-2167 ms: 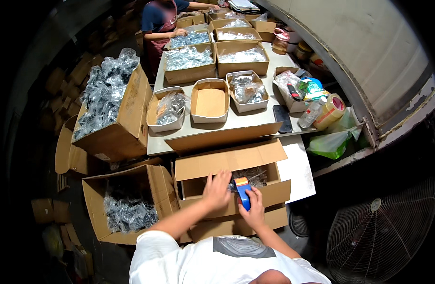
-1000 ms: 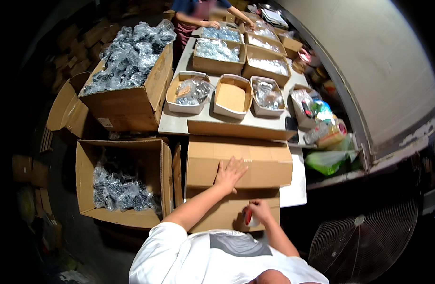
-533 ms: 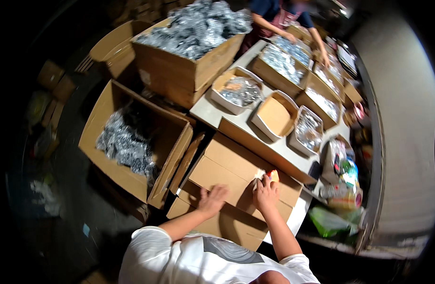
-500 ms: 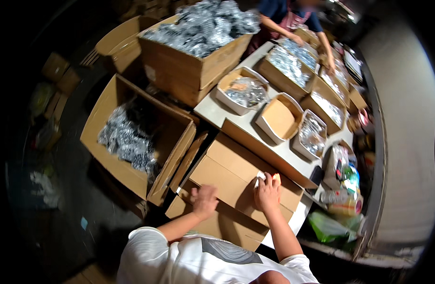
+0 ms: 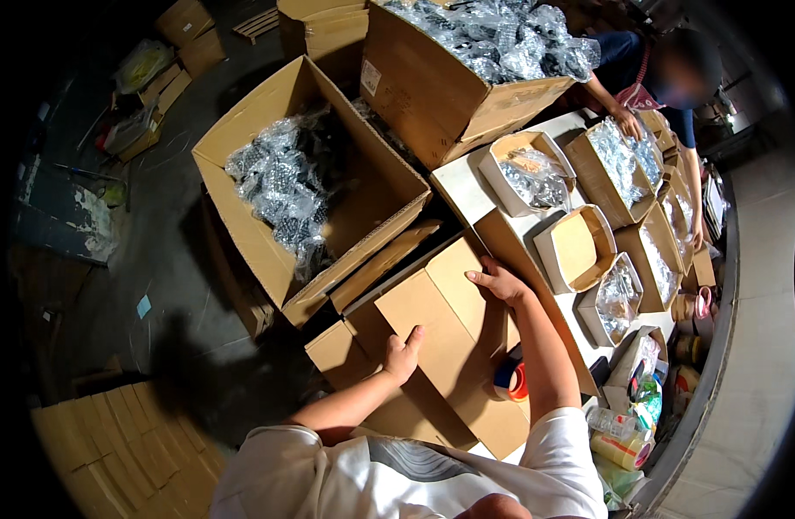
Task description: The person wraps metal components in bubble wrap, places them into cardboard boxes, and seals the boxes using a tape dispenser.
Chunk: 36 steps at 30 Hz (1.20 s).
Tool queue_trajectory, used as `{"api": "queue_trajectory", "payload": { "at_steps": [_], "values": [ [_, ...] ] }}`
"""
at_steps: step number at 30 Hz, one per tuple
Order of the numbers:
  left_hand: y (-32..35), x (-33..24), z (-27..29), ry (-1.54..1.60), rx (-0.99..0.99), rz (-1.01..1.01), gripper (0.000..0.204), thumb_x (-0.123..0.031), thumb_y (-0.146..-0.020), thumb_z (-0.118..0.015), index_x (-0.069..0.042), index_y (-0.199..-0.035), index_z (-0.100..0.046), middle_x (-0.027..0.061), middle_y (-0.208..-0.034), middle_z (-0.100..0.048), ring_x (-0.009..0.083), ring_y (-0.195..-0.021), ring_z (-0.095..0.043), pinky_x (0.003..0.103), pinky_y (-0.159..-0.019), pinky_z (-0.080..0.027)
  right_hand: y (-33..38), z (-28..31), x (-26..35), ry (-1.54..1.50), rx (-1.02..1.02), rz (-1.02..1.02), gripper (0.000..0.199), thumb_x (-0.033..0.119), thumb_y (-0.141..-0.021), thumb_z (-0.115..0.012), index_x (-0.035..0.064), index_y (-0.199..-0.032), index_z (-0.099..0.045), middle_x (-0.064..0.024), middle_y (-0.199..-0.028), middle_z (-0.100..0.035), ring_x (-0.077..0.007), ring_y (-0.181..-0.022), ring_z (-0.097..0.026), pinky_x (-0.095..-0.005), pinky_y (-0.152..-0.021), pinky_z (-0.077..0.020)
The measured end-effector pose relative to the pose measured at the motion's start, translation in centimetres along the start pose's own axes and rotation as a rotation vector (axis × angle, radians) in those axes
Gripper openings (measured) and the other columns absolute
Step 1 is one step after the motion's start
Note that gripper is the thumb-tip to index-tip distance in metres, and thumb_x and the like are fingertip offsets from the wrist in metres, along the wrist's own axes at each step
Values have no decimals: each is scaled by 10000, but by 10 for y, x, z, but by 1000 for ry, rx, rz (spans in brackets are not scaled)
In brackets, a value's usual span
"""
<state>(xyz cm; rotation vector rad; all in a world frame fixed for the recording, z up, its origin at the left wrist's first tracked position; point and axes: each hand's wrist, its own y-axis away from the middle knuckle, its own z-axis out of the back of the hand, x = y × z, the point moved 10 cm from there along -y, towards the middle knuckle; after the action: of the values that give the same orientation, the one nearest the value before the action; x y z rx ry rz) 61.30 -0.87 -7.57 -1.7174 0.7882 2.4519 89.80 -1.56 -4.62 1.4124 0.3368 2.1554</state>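
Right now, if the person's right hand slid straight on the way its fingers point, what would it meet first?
Probably the flap of the big open carton of bagged parts; the right hand lies on the closed box, fingers pointing up-left. Depth is unclear.

Dark concrete floor [image 5: 168,285], stained. White table [image 5: 456,177] carrying small trays. Flattened cardboard stack [image 5: 112,450] lower left. Pale floor strip [image 5: 752,363] at right.
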Motion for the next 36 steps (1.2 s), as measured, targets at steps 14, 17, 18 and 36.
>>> {"api": "queue_trajectory", "payload": {
  "at_steps": [14, 17, 18, 36],
  "values": [
    [-27, -16, -7, -525, 594, -321, 787, -478, -818, -581, -9, -1375, -282, 233, -1376, -335, 388, -1224, -388, 438, -1015, -330, 4, -85, 27, 362, 220, -54, 286, 155, -761, -575, 19, -1000, -655, -203, -1181, -539, -371, -1059, -535, -363, -959, -416],
    [-28, -21, -34, -419, 884, -80, 839, -635, -768, -545, 69, -1217, -465, 270, -1211, -513, 350, -1105, -525, 402, -910, -429, -5, -82, 21, 453, 245, -237, 428, 339, -807, -609, 1, -1070, -614, -194, -1133, -578, -348, -972, -587, -387, -881, -472],
    [-31, -13, -39, -418, 885, -84, 839, -635, -768, -545, 69, -1217, -465, 270, -1211, -513, 350, -1105, -525, 402, -910, -429, -13, -83, 16, 455, 241, -238, 428, 339, -807, -609, 1, -1070, -614, -194, -1133, -578, -348, -972, -587, -387, -881, -472],
    [-34, -64, -29, -468, 675, -403, 328, -308, -711, -734, -35, -838, -605, 152, -779, -633, 322, -742, -615, 398, -686, -482, 246, -98, 35, 479, -360, -528, 500, 540, -742, -657, 103, -976, -599, -201, -849, -641, -319, -811, -643, -407, -670, -506]
  ]
}}
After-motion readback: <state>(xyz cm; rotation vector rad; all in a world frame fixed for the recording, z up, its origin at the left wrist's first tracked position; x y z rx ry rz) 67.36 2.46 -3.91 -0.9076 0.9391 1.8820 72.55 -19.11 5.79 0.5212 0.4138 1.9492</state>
